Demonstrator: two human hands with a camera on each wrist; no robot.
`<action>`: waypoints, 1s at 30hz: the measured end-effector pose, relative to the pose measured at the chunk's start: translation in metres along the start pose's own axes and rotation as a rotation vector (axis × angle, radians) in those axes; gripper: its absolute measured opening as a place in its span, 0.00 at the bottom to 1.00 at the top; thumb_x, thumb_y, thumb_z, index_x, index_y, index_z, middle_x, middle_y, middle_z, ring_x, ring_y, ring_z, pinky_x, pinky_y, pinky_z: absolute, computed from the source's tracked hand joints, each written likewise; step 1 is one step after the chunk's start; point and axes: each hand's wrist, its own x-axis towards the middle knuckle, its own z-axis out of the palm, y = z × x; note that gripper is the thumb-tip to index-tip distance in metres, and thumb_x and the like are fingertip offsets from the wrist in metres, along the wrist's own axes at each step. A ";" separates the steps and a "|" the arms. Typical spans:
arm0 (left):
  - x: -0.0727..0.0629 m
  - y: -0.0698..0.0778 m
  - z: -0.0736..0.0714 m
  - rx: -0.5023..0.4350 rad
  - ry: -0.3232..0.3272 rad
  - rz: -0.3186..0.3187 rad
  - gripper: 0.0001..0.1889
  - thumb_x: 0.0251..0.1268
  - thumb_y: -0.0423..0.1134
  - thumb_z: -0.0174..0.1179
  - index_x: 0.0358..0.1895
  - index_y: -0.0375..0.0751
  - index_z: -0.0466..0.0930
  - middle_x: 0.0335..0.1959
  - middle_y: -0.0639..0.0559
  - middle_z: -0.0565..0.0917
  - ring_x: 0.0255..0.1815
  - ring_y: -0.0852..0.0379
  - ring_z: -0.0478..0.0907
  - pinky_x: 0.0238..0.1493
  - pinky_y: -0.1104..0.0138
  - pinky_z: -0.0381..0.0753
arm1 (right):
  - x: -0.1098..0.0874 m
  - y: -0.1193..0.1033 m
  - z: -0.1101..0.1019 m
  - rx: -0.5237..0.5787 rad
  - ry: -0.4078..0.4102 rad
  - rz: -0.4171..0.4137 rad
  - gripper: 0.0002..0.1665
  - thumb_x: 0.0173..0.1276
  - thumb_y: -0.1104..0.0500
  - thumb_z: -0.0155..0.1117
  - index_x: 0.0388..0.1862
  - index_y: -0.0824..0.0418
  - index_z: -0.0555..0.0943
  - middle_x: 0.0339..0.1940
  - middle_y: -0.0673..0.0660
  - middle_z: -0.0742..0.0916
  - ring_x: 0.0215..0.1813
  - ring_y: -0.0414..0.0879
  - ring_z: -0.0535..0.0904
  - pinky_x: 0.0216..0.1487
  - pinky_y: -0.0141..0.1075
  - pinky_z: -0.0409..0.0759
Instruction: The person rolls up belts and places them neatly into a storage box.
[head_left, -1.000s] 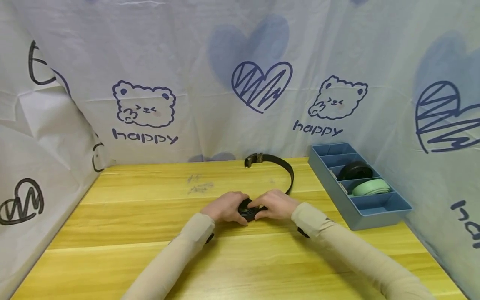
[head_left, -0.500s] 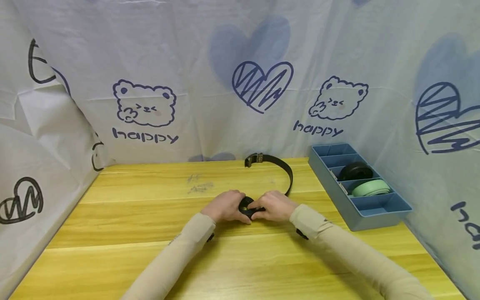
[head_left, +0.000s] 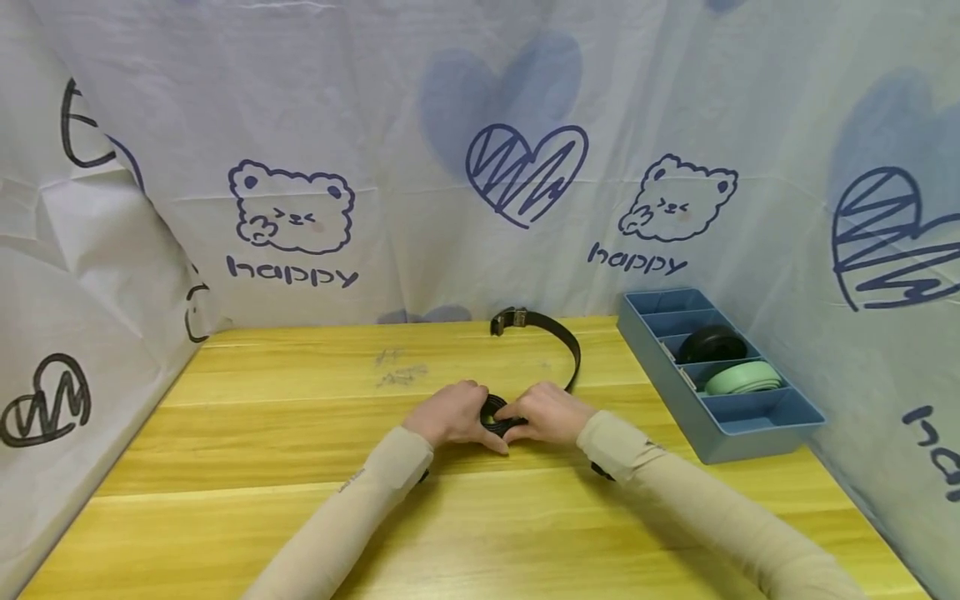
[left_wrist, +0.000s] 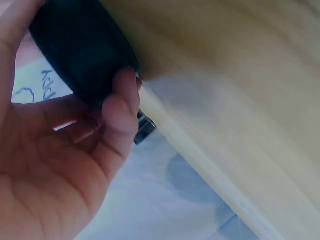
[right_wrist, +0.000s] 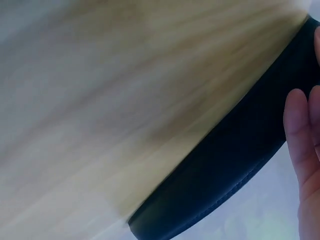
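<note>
A black belt lies on the wooden table, its near end wound into a small upright-edged coil. The silver-and-dark buckle is at the far end, near the back edge. My left hand curls round the coil's left side, with its thumb along the front. In the left wrist view, its fingers hold the coil's smooth outer face. My right hand pinches the coil's right side, index finger reaching into the middle. The right wrist view shows the belt strap running out beside the right fingers.
At the right, a blue-grey divided box holds a black coiled belt and a light green coiled belt in separate compartments. A white printed cloth hangs behind the table and along both sides.
The belt's loose arc has drawn slightly inward to the left as the strap winds into the coil. Both hands stay at the coil with small finger shifts; the buckle barely moves.
</note>
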 end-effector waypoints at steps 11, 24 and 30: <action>0.002 -0.002 0.001 -0.029 -0.040 0.088 0.30 0.50 0.57 0.74 0.54 0.48 0.78 0.44 0.53 0.82 0.38 0.60 0.77 0.44 0.64 0.77 | -0.008 0.005 -0.004 0.001 -0.045 0.007 0.26 0.63 0.44 0.69 0.60 0.49 0.82 0.48 0.48 0.89 0.43 0.39 0.86 0.44 0.36 0.82; -0.003 0.001 0.003 0.010 -0.001 0.052 0.30 0.46 0.62 0.73 0.47 0.48 0.79 0.40 0.53 0.82 0.37 0.59 0.77 0.42 0.63 0.78 | -0.002 -0.008 0.000 0.037 -0.026 -0.033 0.21 0.64 0.42 0.66 0.51 0.50 0.84 0.36 0.47 0.90 0.30 0.32 0.82 0.34 0.28 0.78; 0.001 -0.004 0.001 -0.083 -0.049 0.120 0.27 0.48 0.51 0.76 0.52 0.49 0.78 0.43 0.56 0.82 0.38 0.61 0.77 0.44 0.66 0.77 | -0.003 -0.002 -0.003 0.015 -0.035 -0.013 0.27 0.60 0.40 0.69 0.55 0.50 0.84 0.42 0.48 0.90 0.37 0.36 0.85 0.39 0.32 0.81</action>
